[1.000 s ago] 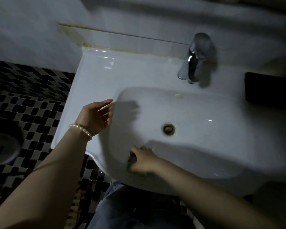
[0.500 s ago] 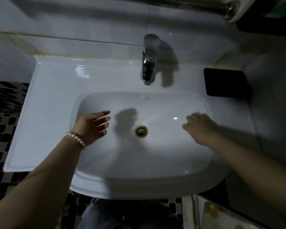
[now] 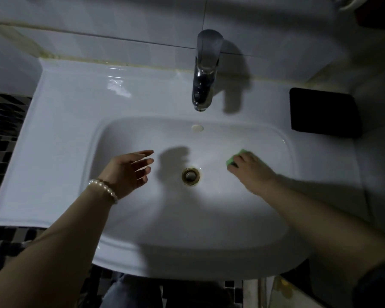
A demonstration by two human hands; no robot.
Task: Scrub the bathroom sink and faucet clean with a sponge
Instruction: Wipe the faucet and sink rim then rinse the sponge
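Observation:
A white ceramic sink [image 3: 60, 134] fills the head view, with a brass-ringed drain [image 3: 190, 175] in the middle of the basin. A chrome faucet [image 3: 206, 70] stands at the back, its spout over the basin. My right hand [image 3: 251, 171] grips a green sponge [image 3: 235, 158] against the basin's right inner slope; only the sponge's far corner shows past the fingers. My left hand [image 3: 129, 171], with a pearl bracelet at the wrist, hovers over the basin's left side with fingers spread and holds nothing.
A black rectangular object [image 3: 325, 113] lies on the sink's back right ledge. An overflow hole [image 3: 197, 128] sits under the spout. White wall tiles [image 3: 120, 23] rise behind, with a yellowed seal line. Black-and-white mosaic floor [image 3: 2, 134] shows at left.
My right hand slid the sponge from the basin's near left wall across to the right slope, then slightly toward the drain. My left hand moved from the left rim over the basin. The view swung right.

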